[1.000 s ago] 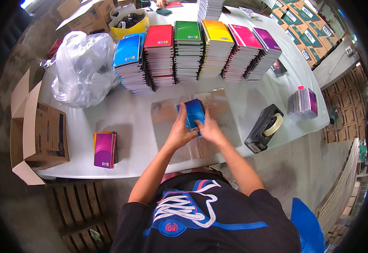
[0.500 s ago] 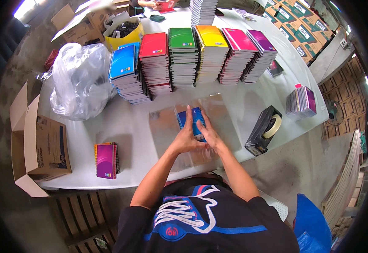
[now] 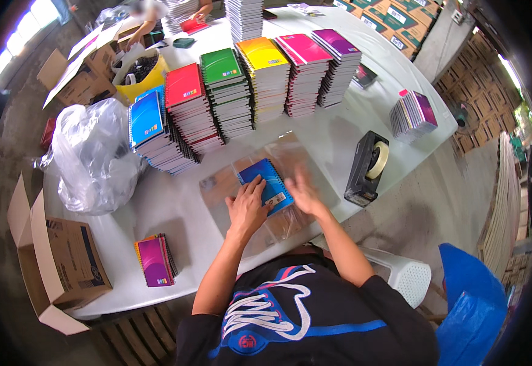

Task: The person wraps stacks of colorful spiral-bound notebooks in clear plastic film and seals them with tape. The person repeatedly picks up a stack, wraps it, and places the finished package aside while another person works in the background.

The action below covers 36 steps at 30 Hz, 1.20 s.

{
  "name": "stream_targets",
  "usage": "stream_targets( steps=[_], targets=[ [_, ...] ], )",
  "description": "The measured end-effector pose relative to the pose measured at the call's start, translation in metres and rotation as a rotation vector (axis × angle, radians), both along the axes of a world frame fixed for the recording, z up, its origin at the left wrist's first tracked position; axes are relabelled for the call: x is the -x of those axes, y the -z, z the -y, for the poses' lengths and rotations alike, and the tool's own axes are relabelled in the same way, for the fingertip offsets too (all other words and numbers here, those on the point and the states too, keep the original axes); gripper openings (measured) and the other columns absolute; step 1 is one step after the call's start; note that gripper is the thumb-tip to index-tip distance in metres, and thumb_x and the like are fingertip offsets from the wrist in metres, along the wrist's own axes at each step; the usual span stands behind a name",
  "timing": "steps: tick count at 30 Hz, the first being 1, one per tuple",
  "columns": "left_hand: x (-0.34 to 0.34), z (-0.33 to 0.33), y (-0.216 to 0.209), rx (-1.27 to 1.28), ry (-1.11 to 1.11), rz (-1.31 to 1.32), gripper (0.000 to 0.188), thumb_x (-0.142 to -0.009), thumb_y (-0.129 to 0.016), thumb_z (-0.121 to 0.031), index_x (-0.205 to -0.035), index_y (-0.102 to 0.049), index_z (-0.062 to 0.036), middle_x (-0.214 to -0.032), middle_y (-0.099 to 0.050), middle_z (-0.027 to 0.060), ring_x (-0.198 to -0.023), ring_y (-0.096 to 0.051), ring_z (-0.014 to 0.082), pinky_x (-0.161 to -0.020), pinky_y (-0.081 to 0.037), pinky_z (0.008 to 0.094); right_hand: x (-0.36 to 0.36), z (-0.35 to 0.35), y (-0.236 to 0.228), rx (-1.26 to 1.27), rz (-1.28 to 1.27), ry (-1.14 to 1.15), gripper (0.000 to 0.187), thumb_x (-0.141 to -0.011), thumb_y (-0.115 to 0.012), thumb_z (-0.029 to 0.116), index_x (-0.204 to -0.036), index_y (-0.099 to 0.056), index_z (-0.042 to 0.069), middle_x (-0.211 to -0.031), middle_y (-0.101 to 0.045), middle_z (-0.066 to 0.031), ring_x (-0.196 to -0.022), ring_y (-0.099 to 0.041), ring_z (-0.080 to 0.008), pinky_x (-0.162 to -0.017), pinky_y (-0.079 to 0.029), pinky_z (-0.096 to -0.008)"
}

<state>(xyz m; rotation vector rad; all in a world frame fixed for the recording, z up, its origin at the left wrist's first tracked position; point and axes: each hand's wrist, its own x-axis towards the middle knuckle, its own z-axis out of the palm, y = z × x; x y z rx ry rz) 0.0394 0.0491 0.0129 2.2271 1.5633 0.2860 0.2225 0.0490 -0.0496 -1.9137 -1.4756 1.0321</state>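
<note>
A blue spiral-bound notebook (image 3: 271, 178) lies on clear plastic sheets (image 3: 302, 155) in front of me, its wire binding toward the right. My left hand (image 3: 249, 206) rests on its left part, fingers spread across the cover. Beside the bound edge is my right hand (image 3: 304, 192), open with fingers stretched out and smeared by motion; I see nothing in it. Behind the sheets stand tall stacks of notebooks, among them the blue stack (image 3: 150, 128), red stack (image 3: 186, 91), green stack (image 3: 224, 70), yellow stack (image 3: 264, 58), pink stack (image 3: 305, 52) and purple stack (image 3: 338, 49).
A black tape dispenser (image 3: 363, 174) and a small notebook pile (image 3: 413, 116) are at right. Left are a purple-topped pile (image 3: 155, 262), an open carton (image 3: 74, 259) and a white plastic bag (image 3: 92, 158). Beyond the stacks, people's hands work near a yellow bucket (image 3: 147, 82).
My hands, together around the blue notebook before, are now apart: the left lies on its cover, the right has moved off its right edge. The notebook now sits more tilted, and my view has turned.
</note>
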Motion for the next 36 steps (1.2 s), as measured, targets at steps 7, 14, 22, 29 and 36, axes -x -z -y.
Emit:
stream_targets(
  steps=[7, 14, 22, 29, 36],
  targets=[
    [-0.002, -0.002, -0.005, 0.030, 0.044, -0.066, 0.064, -0.071, -0.073, -0.029, -0.128, -0.049, -0.0129, -0.139, -0.043, -0.0003, -0.121, -0.043, 0.0187, -0.088, -0.032, 0.0546, -0.003, 0.064, 0.029, -0.114, 0.596, 0.243, 0.057, -0.085, -0.057, 0.020, -0.136, -0.035, 0.010, -0.145, -0.028, -0.0160, -0.136, -0.024, -0.0286, -0.105, -0.009, -0.0633],
    [0.000, -0.009, -0.007, 0.019, 0.080, -0.090, 0.064, -0.071, -0.073, -0.029, -0.128, -0.049, -0.0120, -0.138, -0.044, 0.0005, -0.120, -0.044, 0.0194, -0.090, -0.031, 0.0564, -0.049, 0.015, 0.013, -0.138, 0.081, 0.515, 0.061, -0.062, -0.082, 0.024, -0.114, -0.052, 0.009, -0.090, -0.063, -0.0058, -0.085, -0.062, -0.0232, -0.071, -0.047, -0.0355],
    [0.000, -0.011, -0.005, 0.020, 0.113, -0.108, 0.067, -0.071, -0.072, -0.033, -0.130, -0.048, -0.0124, -0.139, -0.042, 0.0001, -0.121, -0.044, 0.0200, -0.092, -0.030, 0.0556, -0.085, 0.008, 0.004, -0.116, -0.247, 0.436, 0.032, -0.063, -0.080, 0.014, -0.090, -0.066, 0.006, -0.073, -0.067, -0.0092, -0.066, -0.064, -0.0189, -0.061, -0.049, -0.0314],
    [0.002, -0.011, -0.005, 0.055, 0.110, -0.112, 0.071, -0.070, -0.072, -0.036, -0.132, -0.046, -0.0139, -0.139, -0.041, 0.0019, -0.124, -0.040, 0.0243, -0.092, -0.028, 0.0571, -0.044, 0.002, 0.001, 0.066, 0.593, 0.326, 0.017, -0.077, -0.066, 0.019, -0.090, -0.057, 0.012, -0.091, -0.068, -0.0031, -0.086, -0.064, -0.0308, -0.084, -0.039, -0.0495],
    [-0.001, -0.013, -0.002, 0.025, 0.108, -0.082, 0.071, -0.068, -0.074, -0.028, -0.132, -0.045, -0.0153, -0.137, -0.042, 0.0021, -0.121, -0.043, 0.0234, -0.089, -0.030, 0.0575, -0.035, 0.016, -0.029, -0.256, 0.714, 0.229, 0.008, -0.076, -0.063, 0.014, -0.082, -0.067, 0.013, -0.104, -0.061, -0.0053, -0.095, -0.055, -0.0212, -0.085, -0.037, -0.0380]
  ],
)
